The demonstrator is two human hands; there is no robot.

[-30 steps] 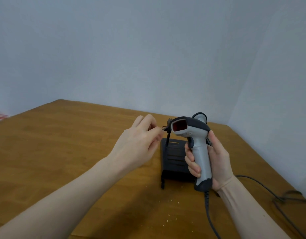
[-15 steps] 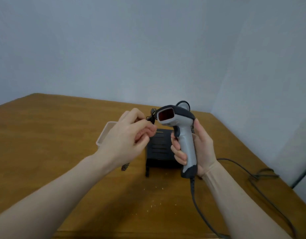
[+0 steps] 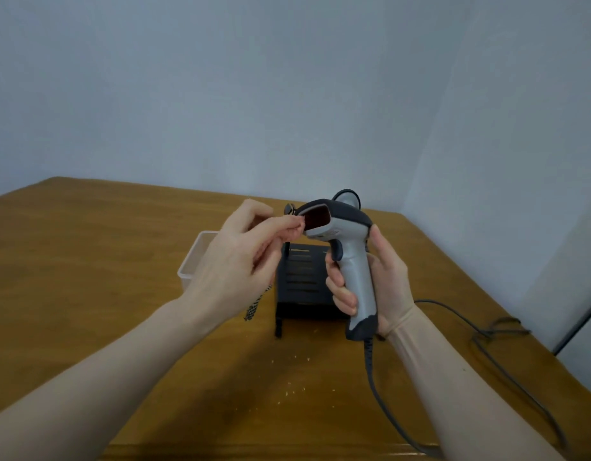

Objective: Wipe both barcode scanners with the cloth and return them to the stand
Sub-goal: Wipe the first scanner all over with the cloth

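Observation:
My right hand [image 3: 384, 281] grips the handle of a grey and black barcode scanner [image 3: 347, 234] and holds it upright above the table, its red window facing left. My left hand [image 3: 241, 261] pinches a small checkered cloth [image 3: 257, 304] and holds its fingertips against the window's left edge. Most of the cloth is hidden in that hand; only a tail hangs below the palm. The black stand [image 3: 300, 284] sits on the table behind both hands. A dark loop [image 3: 345, 194] shows behind the scanner's head. I do not see a second scanner.
A clear plastic box [image 3: 195, 257] stands left of the stand. The scanner's grey cable [image 3: 507, 361] trails over the wooden table [image 3: 88, 261] to the right and bunches near the right edge. Crumbs lie in front of the stand. Walls close the corner behind.
My left hand's pinched fingertips have come up to the scanner's window. The view has shifted, which brings the plastic box and the cloth's hanging tail into sight.

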